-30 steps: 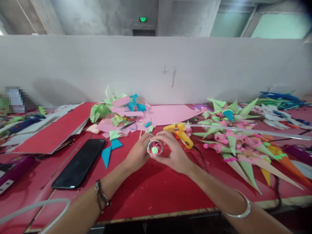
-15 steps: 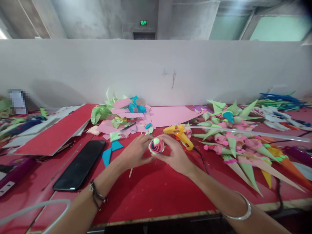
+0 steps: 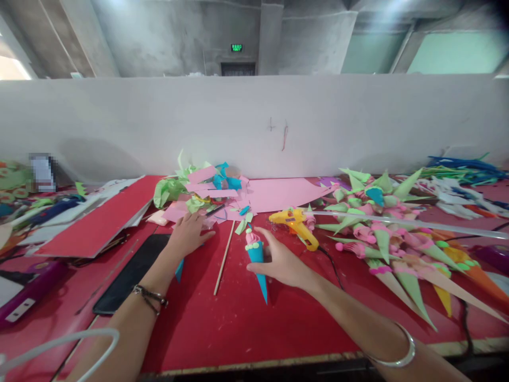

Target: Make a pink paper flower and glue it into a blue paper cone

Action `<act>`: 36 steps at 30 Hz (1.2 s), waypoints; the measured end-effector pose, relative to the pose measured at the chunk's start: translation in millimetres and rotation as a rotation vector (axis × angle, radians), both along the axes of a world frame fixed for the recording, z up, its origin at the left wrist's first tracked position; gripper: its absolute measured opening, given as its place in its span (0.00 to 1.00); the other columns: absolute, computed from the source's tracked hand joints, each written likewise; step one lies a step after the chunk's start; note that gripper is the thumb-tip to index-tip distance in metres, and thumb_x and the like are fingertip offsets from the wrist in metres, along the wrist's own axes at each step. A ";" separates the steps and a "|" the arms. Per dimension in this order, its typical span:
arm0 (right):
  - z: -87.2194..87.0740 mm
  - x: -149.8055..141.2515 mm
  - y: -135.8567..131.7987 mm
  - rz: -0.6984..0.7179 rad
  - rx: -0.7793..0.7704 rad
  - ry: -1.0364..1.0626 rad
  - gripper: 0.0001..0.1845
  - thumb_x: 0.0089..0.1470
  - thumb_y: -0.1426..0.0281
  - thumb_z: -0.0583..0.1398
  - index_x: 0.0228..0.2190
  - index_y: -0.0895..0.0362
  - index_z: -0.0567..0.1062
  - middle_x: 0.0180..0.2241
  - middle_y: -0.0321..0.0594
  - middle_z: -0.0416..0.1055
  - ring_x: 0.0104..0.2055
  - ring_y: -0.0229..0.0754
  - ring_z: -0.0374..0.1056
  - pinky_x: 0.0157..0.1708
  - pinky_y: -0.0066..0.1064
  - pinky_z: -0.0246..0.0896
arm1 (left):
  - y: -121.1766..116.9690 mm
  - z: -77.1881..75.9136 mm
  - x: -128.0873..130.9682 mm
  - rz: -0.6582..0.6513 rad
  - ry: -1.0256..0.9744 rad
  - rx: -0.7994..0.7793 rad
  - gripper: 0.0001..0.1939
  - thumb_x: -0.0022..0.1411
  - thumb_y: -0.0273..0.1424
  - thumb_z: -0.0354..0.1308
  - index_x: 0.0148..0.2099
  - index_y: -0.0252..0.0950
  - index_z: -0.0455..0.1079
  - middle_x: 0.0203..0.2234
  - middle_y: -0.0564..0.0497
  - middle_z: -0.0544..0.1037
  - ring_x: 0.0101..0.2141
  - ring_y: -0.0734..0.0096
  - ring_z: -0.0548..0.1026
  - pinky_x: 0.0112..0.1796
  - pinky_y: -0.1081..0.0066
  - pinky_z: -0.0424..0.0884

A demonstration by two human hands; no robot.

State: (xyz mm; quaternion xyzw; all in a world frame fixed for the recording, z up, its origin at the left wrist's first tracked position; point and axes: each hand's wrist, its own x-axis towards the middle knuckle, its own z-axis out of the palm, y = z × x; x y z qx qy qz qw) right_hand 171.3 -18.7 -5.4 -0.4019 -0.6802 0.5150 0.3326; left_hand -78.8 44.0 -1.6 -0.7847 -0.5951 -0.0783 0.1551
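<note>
A small blue paper ice cream cone [image 3: 260, 276], with a pink swirl and pale green balls around its top, tilts point-down over the red table. My right hand [image 3: 284, 260] holds it, thumb and fingers on either side. My left hand [image 3: 189, 233] is stretched out at the near edge of the paper scraps [image 3: 199, 199], thumb apart from the fingers; its fingertips partly cover the scraps. Blue paper [image 3: 180, 270] shows partly under that hand. A thin wooden stick [image 3: 225, 257] lies between my hands. Just beyond my right hand rests a yellow glue gun [image 3: 298, 225].
Many finished paper cones [image 3: 382, 233] are heaped at the right. A long clear tube [image 3: 417, 220] crosses them. A black phone [image 3: 135, 273] and a red board [image 3: 99, 215] lie on the left. Pink paper [image 3: 278, 193] lies at the back by the white partition [image 3: 159, 122].
My left hand has left the cone and moved left to the scraps. My right hand keeps the cone, which has turned from top-on to side-on, its point toward me.
</note>
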 end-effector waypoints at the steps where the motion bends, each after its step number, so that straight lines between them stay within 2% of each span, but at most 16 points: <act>1: -0.7 0.3 0.2 -0.004 -0.010 -0.017 0.43 0.42 0.66 0.62 0.55 0.52 0.45 0.23 0.30 0.63 0.21 0.34 0.62 0.21 0.26 0.60 | -0.5 0.9 1.2 0.012 0.008 0.002 0.25 0.57 0.42 0.48 0.53 0.33 0.58 0.46 0.40 0.67 0.47 0.53 0.63 0.44 0.60 0.60; 6: 3.1 0.9 -0.1 -0.044 -0.042 -0.121 0.45 0.43 0.66 0.61 0.56 0.54 0.42 0.19 0.28 0.62 0.16 0.32 0.59 0.14 0.23 0.54 | -2.2 5.7 5.2 0.080 0.042 -0.016 0.24 0.57 0.43 0.46 0.51 0.33 0.60 0.44 0.39 0.67 0.45 0.54 0.65 0.41 0.60 0.60; 9: 4.7 0.6 -0.7 -0.039 -0.029 -0.164 0.44 0.43 0.65 0.61 0.56 0.55 0.42 0.18 0.27 0.61 0.17 0.32 0.58 0.16 0.22 0.52 | -2.3 7.0 4.4 0.108 0.047 -0.029 0.25 0.57 0.43 0.45 0.52 0.34 0.59 0.43 0.39 0.68 0.44 0.55 0.66 0.40 0.62 0.61; 13: 3.7 0.7 -0.5 -0.019 0.016 -0.249 0.44 0.43 0.64 0.61 0.56 0.57 0.44 0.18 0.27 0.61 0.19 0.32 0.58 0.19 0.23 0.51 | -3.0 8.3 4.1 0.099 0.104 -0.063 0.24 0.56 0.48 0.44 0.44 0.35 0.66 0.39 0.41 0.71 0.42 0.54 0.67 0.39 0.62 0.62; 17: 4.3 1.3 -1.1 -0.037 0.052 -0.300 0.44 0.42 0.61 0.60 0.56 0.57 0.46 0.17 0.27 0.60 0.19 0.32 0.58 0.18 0.23 0.49 | -3.1 7.3 5.4 0.110 0.116 -0.007 0.27 0.55 0.51 0.41 0.39 0.34 0.69 0.36 0.40 0.72 0.41 0.52 0.67 0.39 0.59 0.61; 20: 7.9 0.8 -2.6 -0.032 -0.002 -0.272 0.43 0.45 0.59 0.58 0.56 0.58 0.44 0.15 0.27 0.60 0.16 0.32 0.58 0.16 0.23 0.48 | -2.9 6.6 6.8 0.111 0.064 0.088 0.26 0.55 0.50 0.42 0.39 0.32 0.67 0.36 0.39 0.70 0.42 0.51 0.66 0.41 0.57 0.60; 22: 11.2 0.0 -3.2 -0.048 -0.017 -0.240 0.40 0.47 0.58 0.56 0.56 0.59 0.45 0.14 0.27 0.61 0.14 0.32 0.57 0.15 0.23 0.48 | -4.2 8.7 9.7 0.042 0.003 0.130 0.25 0.54 0.49 0.45 0.42 0.31 0.64 0.38 0.38 0.69 0.44 0.52 0.64 0.42 0.59 0.60; 24: 14.4 -0.8 -3.1 -0.127 0.055 -0.220 0.34 0.49 0.58 0.54 0.53 0.59 0.50 0.12 0.26 0.59 0.13 0.32 0.56 0.15 0.23 0.48 | -8.1 13.7 15.8 -0.058 -0.077 0.080 0.26 0.52 0.48 0.49 0.42 0.30 0.61 0.38 0.39 0.68 0.43 0.54 0.66 0.40 0.62 0.62; 25: 15.8 -1.2 -3.0 -0.183 0.115 -0.213 0.30 0.50 0.59 0.53 0.51 0.59 0.54 0.12 0.26 0.57 0.13 0.32 0.55 0.15 0.23 0.48 | -11.1 17.0 20.2 -0.102 -0.118 0.029 0.26 0.51 0.48 0.50 0.41 0.30 0.60 0.36 0.40 0.69 0.40 0.56 0.68 0.37 0.64 0.63; 28: 18.5 -2.1 -3.3 -0.282 0.262 -0.179 0.21 0.51 0.63 0.52 0.46 0.58 0.60 0.12 0.24 0.53 0.14 0.31 0.53 0.17 0.23 0.47 | -23.4 27.7 37.1 -0.125 -0.227 -0.086 0.27 0.47 0.48 0.53 0.41 0.32 0.57 0.26 0.47 0.70 0.28 0.62 0.71 0.26 0.70 0.62; 30: 19.5 -2.9 -4.7 -0.262 0.333 -0.146 0.16 0.52 0.65 0.51 0.43 0.57 0.62 0.12 0.25 0.53 0.15 0.32 0.53 0.18 0.24 0.48 | -32.0 33.1 48.6 -0.166 -0.232 -0.084 0.24 0.48 0.47 0.52 0.40 0.33 0.57 0.24 0.49 0.69 0.26 0.63 0.71 0.24 0.71 0.60; 32: 20.5 -3.7 -6.5 -0.223 0.409 -0.107 0.12 0.52 0.67 0.51 0.40 0.56 0.64 0.15 0.28 0.57 0.19 0.33 0.57 0.21 0.24 0.52 | -39.0 36.0 57.8 -0.217 -0.228 -0.077 0.20 0.49 0.43 0.52 0.39 0.34 0.58 0.22 0.50 0.69 0.25 0.63 0.70 0.24 0.71 0.60; 34: 21.7 -4.1 -7.8 -0.180 0.502 -0.064 0.11 0.51 0.70 0.52 0.39 0.56 0.66 0.24 0.34 0.64 0.27 0.35 0.62 0.27 0.26 0.58 | -43.7 36.6 63.7 -0.307 -0.235 -0.080 0.18 0.48 0.40 0.53 0.40 0.35 0.58 0.21 0.52 0.69 0.26 0.64 0.70 0.26 0.71 0.60; 36: 23.0 -3.9 -8.0 -0.127 0.584 -0.025 0.11 0.50 0.73 0.52 0.38 0.55 0.67 0.33 0.38 0.66 0.36 0.37 0.64 0.36 0.30 0.60 | -46.1 35.6 66.9 -0.422 -0.258 -0.080 0.19 0.47 0.37 0.54 0.42 0.35 0.59 0.22 0.53 0.70 0.26 0.67 0.69 0.28 0.72 0.61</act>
